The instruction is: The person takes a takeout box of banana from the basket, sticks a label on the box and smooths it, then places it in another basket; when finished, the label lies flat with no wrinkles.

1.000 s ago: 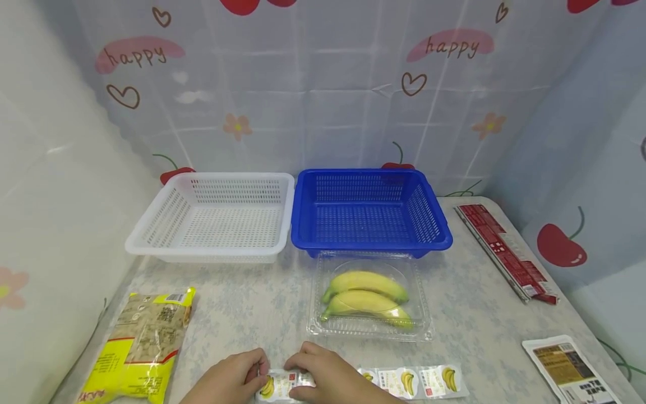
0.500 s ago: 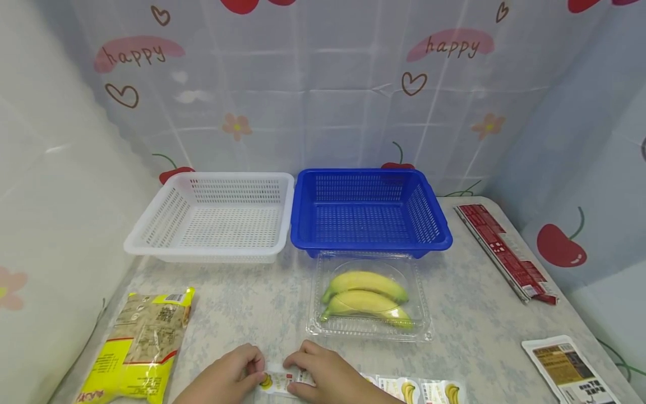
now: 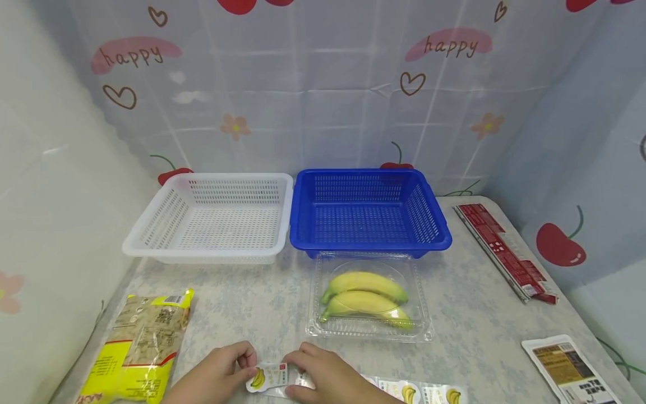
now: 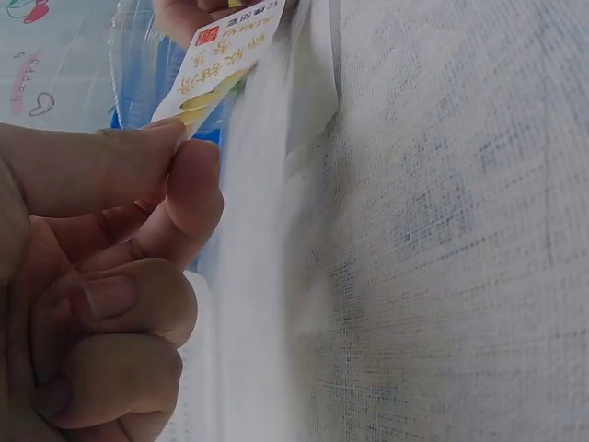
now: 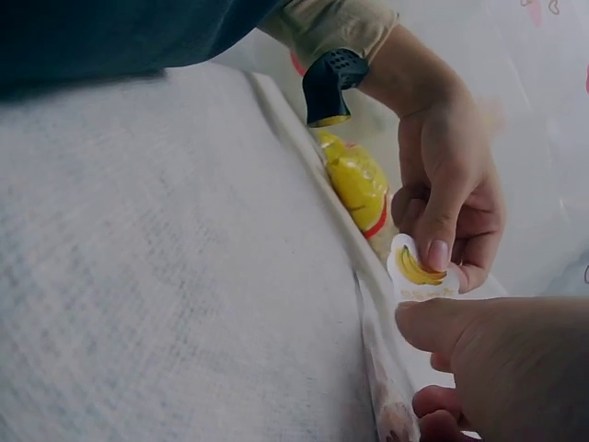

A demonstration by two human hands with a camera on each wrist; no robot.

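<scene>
Gold-lettered banana sticker [image 3: 271, 376] shifted leftward | left grip [image 3: 217, 370] pinches it | right grip [image 3: 330, 375] clamps sticker strip [image 3: 391, 387] | curtain [image 3: 343, 106] reads "happy"

A pale cherry-printed curtain [image 3: 348, 112] hangs along the far side of the worktop [image 3: 247, 303], whose cover [image 3: 469, 331] is faintly blue-patterned.

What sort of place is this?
Likely a small curtained-off food-labelling table: the clues are two bananas in a clear clamshell box, banana-printed labels, and a cherry-print curtain behind.
</scene>
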